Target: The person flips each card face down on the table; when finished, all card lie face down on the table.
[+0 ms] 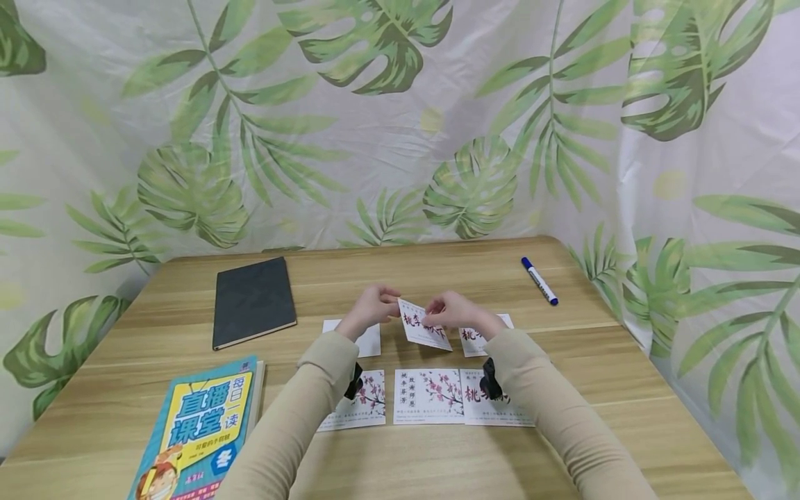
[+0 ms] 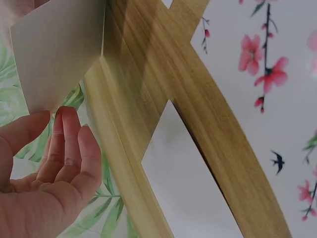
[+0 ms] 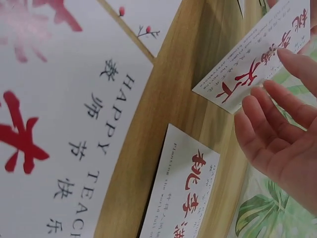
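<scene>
A white card with red Chinese characters is held tilted above the table between my two hands. My left hand pinches its upper left edge with thumb and fingertips; the card's blank back faces the left wrist camera. On the other side, my right hand grips the card, its thumb on the printed face. A white card lies beneath my left wrist, and a red-lettered card beneath the right. Nearer lie a blossom card, another blossom card and a red-lettered card, partly hidden by my sleeves.
A black notebook lies at the back left of the wooden table. In front of it is a colourful book. A blue-capped marker lies at the back right. A leaf-patterned curtain hangs behind the table.
</scene>
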A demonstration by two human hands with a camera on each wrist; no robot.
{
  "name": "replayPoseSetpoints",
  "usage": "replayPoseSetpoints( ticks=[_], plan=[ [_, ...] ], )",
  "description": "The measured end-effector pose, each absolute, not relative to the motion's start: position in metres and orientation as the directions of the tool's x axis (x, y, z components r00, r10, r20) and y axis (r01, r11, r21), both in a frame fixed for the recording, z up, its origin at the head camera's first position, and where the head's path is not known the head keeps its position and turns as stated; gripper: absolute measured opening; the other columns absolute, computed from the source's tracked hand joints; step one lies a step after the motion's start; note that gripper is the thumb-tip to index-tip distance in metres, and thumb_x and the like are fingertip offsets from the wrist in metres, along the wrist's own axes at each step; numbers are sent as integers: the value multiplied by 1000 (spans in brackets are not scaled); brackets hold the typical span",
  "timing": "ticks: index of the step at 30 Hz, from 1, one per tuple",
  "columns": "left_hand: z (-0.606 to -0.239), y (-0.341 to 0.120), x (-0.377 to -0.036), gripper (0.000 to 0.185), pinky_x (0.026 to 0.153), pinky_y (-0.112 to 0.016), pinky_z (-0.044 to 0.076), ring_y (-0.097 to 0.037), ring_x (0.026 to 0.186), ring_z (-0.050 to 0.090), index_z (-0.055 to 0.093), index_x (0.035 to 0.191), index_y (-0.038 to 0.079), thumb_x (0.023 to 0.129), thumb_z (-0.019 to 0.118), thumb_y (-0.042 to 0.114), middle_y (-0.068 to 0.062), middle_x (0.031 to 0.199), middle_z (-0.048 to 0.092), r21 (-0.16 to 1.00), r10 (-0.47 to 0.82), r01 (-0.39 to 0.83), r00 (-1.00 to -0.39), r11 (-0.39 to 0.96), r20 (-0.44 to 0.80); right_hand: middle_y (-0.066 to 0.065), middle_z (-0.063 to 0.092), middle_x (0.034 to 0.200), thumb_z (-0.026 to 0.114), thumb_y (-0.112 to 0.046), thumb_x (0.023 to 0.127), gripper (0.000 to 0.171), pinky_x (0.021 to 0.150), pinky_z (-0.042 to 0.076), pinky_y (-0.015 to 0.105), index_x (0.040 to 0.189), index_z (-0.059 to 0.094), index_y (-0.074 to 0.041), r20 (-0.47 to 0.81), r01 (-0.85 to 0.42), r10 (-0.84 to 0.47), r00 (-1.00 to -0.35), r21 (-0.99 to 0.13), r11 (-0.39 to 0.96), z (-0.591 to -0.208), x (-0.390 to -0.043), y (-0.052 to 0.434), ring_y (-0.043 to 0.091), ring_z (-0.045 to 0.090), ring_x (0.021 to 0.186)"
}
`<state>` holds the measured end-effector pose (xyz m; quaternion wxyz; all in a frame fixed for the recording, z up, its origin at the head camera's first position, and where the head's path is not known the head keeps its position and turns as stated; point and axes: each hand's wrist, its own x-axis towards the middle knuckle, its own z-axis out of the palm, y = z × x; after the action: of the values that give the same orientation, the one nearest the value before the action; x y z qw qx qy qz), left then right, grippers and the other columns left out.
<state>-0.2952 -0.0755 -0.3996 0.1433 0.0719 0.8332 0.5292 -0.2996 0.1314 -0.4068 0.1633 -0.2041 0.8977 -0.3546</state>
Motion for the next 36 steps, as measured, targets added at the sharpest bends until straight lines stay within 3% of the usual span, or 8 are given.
replayPoseSetpoints(
  ticks=[6, 11, 17, 25, 36],
  plan=[
    [-400, -74, -296, 31, 85, -44, 53, -25, 91, 68, 54, 118, -7, 90, 58, 7, -24, 113, 64, 902, 271, -16, -951, 431, -146, 13, 67, 93, 68, -12, 84, 20, 70, 53, 26, 98, 64, 1, -80, -273, -494, -866, -752, 600, -406, -300, 128, 15, 62, 81],
    [-400, -71, -294, 30, 85, -43, 54, -26, 92, 68, 58, 117, -6, 92, 57, 12, -23, 111, 65, 894, 287, 20, -950, 447, -123, 17, 67, 93, 61, -10, 89, 19, 76, 56, 39, 100, 64, 5, -77, -228, -493, -867, -817, 529, -404, -300, 126, 24, 65, 82],
    [-396, -68, -291, 34, 87, -45, 52, -27, 97, 67, 57, 121, -2, 94, 57, 19, -21, 116, 64, 885, 305, 29, -944, 465, -129, 18, 68, 97, 51, -24, 97, 34, 81, 55, 45, 108, 61, 7, -127, -116, -447, -886, -871, 477, -403, -299, 123, 28, 68, 86],
    [-397, -64, -291, 37, 87, -45, 52, -27, 97, 67, 58, 122, 0, 93, 58, 23, -19, 116, 65, 884, 308, 34, -943, 467, -127, 17, 67, 98, 46, -45, 96, 58, 79, 56, 41, 110, 59, 10, -174, -23, -402, -899, -898, 440, -400, -298, 122, 20, 67, 82],
    [-398, -60, -293, 32, 86, -45, 51, -31, 98, 65, 62, 116, 1, 92, 60, 22, -18, 109, 67, 881, 302, 57, -948, 469, -100, 24, 68, 101, 49, -47, 94, 60, 79, 56, 45, 116, 60, 8, -229, 47, -375, -898, -898, 437, -391, -294, 121, 31, 69, 85]
  ],
)
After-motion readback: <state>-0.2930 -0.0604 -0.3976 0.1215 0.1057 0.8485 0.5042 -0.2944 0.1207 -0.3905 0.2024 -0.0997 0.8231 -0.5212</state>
